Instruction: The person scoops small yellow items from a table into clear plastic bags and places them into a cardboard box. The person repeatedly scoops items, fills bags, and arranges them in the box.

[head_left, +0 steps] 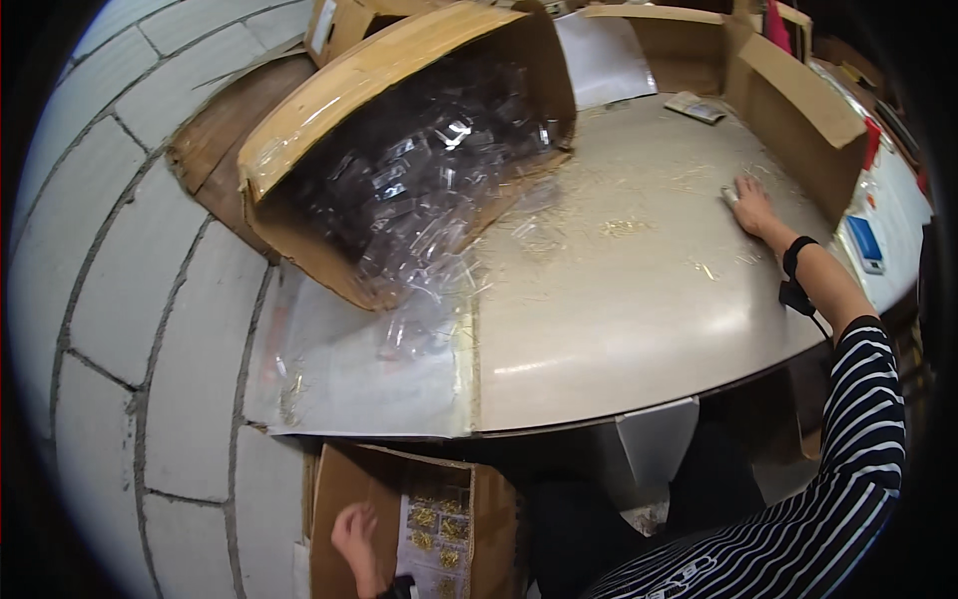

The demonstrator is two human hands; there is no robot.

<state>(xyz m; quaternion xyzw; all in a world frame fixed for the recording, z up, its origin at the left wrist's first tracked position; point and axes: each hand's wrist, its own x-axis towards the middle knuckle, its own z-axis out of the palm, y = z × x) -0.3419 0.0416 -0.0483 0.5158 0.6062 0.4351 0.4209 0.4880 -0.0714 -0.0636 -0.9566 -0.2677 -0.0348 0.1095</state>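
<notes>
My left hand (354, 537) is over the cardboard box (496, 524) below the table's front edge, its fingers loosely bent and nothing visible in them. Inside that box lie several small clear packets of gold-coloured pins (424, 519) on a pale sheet. My right hand (753, 210) reaches to the right side of the table (599, 349), palm down, fingers stretched out on the surface. A small pale spot shows at its fingertips, too small to name. Thin gold-coloured pins (627, 229) are scattered left of this hand, some in a loose pile.
A large tilted carton (389, 70) of clear plastic bags (429, 180) opens onto the table's left part. Cardboard walls (798, 95) edge the far right. A folded paper (696, 107) lies at the back. A blue-and-white device (865, 245) sits right of my right arm. Block wall (190, 349) at left.
</notes>
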